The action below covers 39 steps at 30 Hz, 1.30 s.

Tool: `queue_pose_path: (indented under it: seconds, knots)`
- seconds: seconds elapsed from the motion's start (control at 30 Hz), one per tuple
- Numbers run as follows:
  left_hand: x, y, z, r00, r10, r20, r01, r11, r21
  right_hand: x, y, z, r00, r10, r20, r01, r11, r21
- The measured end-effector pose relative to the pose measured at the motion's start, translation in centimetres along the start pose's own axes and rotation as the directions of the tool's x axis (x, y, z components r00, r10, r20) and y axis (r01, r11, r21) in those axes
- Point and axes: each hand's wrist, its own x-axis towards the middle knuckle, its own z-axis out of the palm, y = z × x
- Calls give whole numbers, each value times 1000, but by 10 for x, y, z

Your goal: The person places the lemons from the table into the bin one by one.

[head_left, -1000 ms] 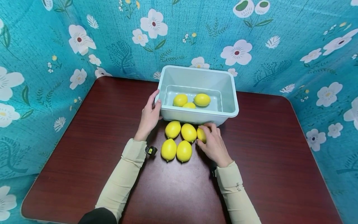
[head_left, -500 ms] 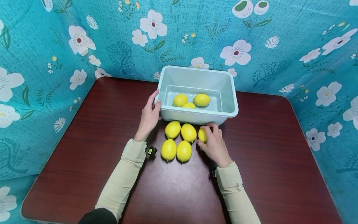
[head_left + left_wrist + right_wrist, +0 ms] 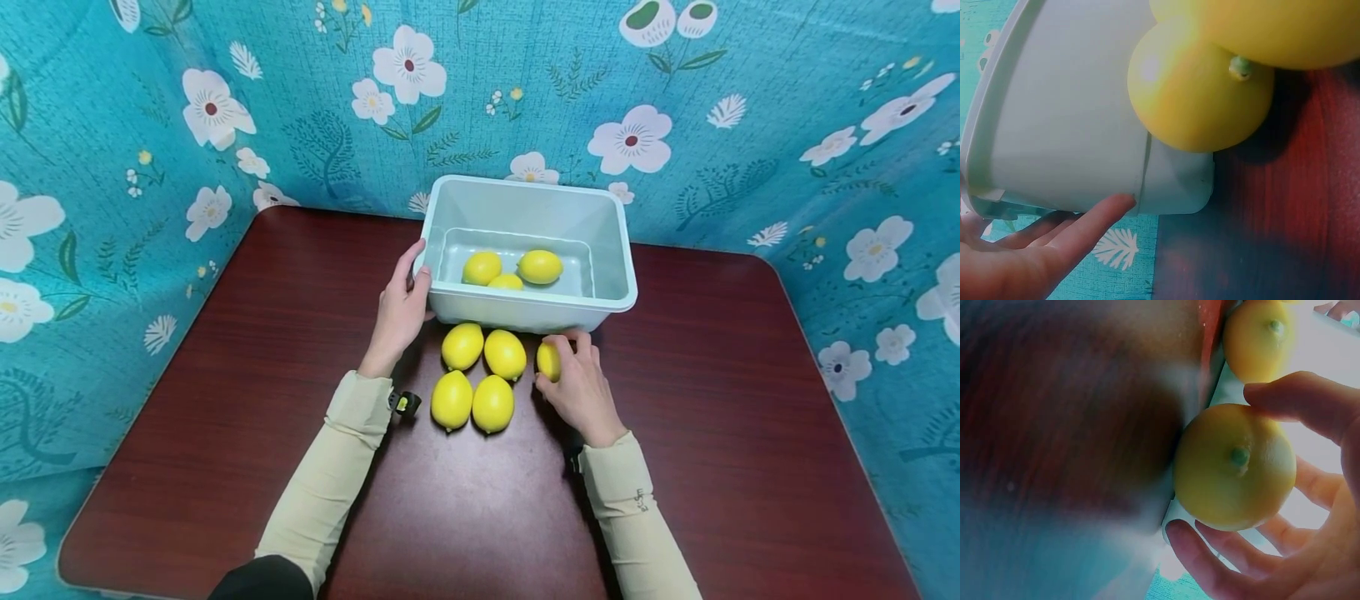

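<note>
My right hand (image 3: 581,387) grips a yellow lemon (image 3: 548,362) on the table, close to the front wall of a pale grey-blue plastic bin (image 3: 528,312). The right wrist view shows the thumb on one side of that lemon (image 3: 1235,467) and the fingers around the other. At the bin's left end rests my left hand (image 3: 401,308), its fingers fairly straight along the outer end wall in the left wrist view. Three lemons lie inside the bin, one (image 3: 540,267) apart from the pair at the left. Several more lemons (image 3: 493,404) sit in two rows before the bin.
The dark red-brown table (image 3: 720,417) carries everything. A blue floral cloth (image 3: 480,92) hangs directly behind the bin and along both sides. A small black wrist camera (image 3: 406,405) sticks out beside the lemons on the left.
My right hand has moved slightly right with its lemon, so a gap now separates it from the neighbouring lemon. The left hand and bin look unchanged.
</note>
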Motion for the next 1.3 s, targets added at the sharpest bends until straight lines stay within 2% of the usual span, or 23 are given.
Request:
queue_pose_path:
  seconds: [0.33,0.87,1.3]
  knots:
    - [1,0,0,1000,4,-1,-4,1000,4,-1,-1,2,1000,16,26,-16,1000,14]
    - [0,0,0,1000,0,-1,0,1000,4,-1,-3,4,1000,-25,3,25,999,20]
    - [1,-2,0,1000,0,4,0,1000,-2,-1,-3,4,999,-23,24,23,1000,3]
